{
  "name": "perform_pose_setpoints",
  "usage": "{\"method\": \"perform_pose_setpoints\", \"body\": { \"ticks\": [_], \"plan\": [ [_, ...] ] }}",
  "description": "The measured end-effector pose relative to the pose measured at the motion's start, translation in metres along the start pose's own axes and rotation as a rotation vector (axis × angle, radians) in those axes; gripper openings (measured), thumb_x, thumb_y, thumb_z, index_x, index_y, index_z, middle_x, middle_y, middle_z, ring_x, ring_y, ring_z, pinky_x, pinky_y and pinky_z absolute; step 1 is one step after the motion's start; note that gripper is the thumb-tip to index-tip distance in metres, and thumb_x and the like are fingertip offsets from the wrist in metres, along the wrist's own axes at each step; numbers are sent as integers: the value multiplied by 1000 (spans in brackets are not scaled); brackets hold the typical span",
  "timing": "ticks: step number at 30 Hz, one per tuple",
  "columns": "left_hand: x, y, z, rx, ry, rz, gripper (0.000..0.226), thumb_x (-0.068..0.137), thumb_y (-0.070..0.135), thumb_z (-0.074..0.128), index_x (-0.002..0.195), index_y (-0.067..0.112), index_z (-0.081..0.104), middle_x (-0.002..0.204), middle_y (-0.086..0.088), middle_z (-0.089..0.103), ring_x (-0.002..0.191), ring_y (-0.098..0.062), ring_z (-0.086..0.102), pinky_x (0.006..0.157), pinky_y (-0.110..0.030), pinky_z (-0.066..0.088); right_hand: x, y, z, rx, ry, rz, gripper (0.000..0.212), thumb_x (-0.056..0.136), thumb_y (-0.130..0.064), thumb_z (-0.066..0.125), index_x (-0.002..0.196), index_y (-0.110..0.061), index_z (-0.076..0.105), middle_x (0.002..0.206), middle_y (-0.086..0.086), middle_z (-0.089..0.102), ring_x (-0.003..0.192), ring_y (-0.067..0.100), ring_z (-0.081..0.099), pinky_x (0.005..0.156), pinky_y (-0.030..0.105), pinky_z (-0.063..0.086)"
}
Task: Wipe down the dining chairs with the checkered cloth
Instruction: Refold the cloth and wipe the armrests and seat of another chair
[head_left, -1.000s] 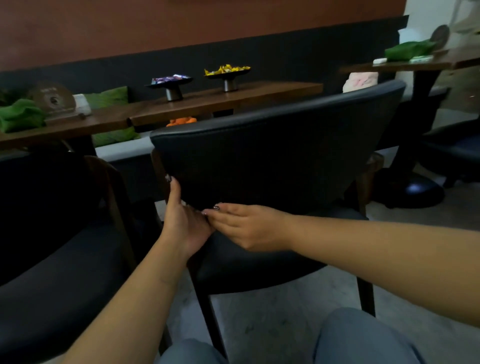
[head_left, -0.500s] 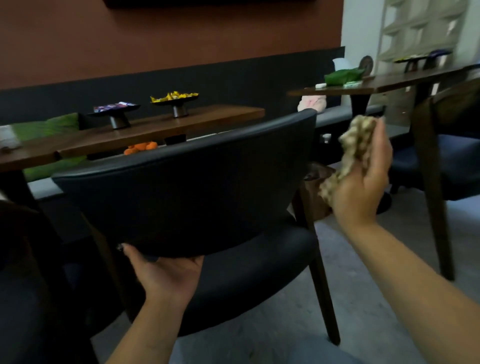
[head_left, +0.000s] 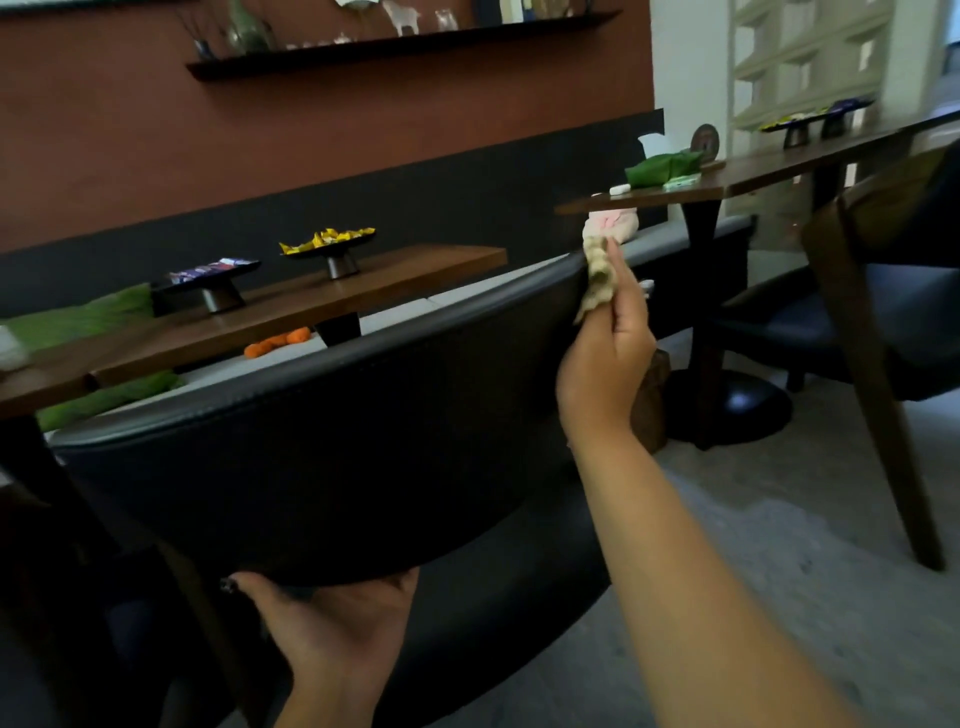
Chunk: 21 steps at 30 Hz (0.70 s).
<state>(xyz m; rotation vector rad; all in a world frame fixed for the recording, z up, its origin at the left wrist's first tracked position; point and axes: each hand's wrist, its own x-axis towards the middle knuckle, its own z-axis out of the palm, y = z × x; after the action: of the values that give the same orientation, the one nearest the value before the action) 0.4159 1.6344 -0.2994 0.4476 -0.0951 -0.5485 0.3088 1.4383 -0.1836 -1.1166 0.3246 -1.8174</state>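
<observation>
So from my feed: the checkered cloth is bunched up into a crumpled wad, beige and off-white with a small check you can just about make out, sitting right of centre in the upper half of the frame. My right hand is grasping it, fingers curled round the lower part, and the top of the wad is pressed against the right end of the chair backrest's top edge.

The chair fills the middle of the frame: dark, almost black padded backrest, curved, with a seam line running just under the top rim. Looks like leather or a fake version, can't tell which. Wooden legs show in the dark lower left.

My left hand is at the bottom centre, palm up under the backrest's lower edge, thumb out to the left, fingers tucked behind the backrest so it's gripping that edge.

Background stuff: long wooden table centre left with two small pedestal dishes of wrapped sweets, something green at far left, a second table at upper right, another chair on the right edge, and a wall shelf along the top.
</observation>
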Motion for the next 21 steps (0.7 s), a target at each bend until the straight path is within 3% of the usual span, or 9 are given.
{"method": "perform_pose_setpoints", "body": {
  "ticks": [3,5,9,11,12,14,16,18,21],
  "plan": [
    [0,-1,2,9,23,18,76,65,93,43,101,35,76,117,-9,71,104,-38,68,86,-59,49,1,20,-5,15,109,200,31,99,-18,44,125,-19,60,117,-12,62,112,-5,53,89,1,36],
    [-1,-1,3,9,29,8,81,63,94,45,110,33,71,119,-10,70,106,-38,67,88,-57,49,-4,34,-12,-3,168,361,29,98,-17,46,121,-17,64,106,-11,65,105,3,58,80,1,40],
    [-4,1,6,9,15,-7,87,62,93,46,125,34,58,119,-13,69,106,-39,67,89,-57,49,-16,63,-25,-42,231,777,27,97,-16,45,113,-10,67,96,1,66,105,23,60,84,27,47],
    [-5,1,5,11,10,-2,86,64,93,43,123,33,59,119,-12,70,105,-39,67,90,-56,49,-14,62,-28,12,261,1034,27,97,-26,50,106,-8,67,96,6,64,97,26,60,84,32,47],
    [-4,0,5,17,10,2,85,65,93,41,121,32,62,119,-12,70,105,-38,67,90,-56,49,-11,58,-28,5,236,1057,27,96,-25,50,106,-7,67,102,10,65,94,26,60,84,33,48],
    [-3,0,4,28,5,10,83,67,93,39,116,33,67,120,-11,69,106,-37,67,88,-55,50,2,48,-24,-46,178,895,29,96,-14,47,117,-9,66,118,11,64,103,25,60,92,34,49],
    [-2,-1,2,32,-1,14,82,68,93,38,118,34,67,121,-10,69,106,-37,67,86,-55,51,16,33,-17,-49,134,597,37,95,-8,45,128,-15,59,129,4,60,119,16,54,105,31,41],
    [-2,0,2,27,-16,12,84,69,92,40,124,34,62,122,-9,69,107,-37,67,85,-56,52,30,20,-8,-79,74,360,40,94,-10,43,131,-18,57,131,-2,58,121,7,49,105,24,37],
    [-5,0,5,10,-30,-7,82,67,91,46,125,35,61,123,-9,68,108,-37,66,89,-55,50,35,18,-3,-137,46,307,36,94,-17,43,121,-21,65,118,-8,64,112,6,56,100,24,42]
  ]
}}
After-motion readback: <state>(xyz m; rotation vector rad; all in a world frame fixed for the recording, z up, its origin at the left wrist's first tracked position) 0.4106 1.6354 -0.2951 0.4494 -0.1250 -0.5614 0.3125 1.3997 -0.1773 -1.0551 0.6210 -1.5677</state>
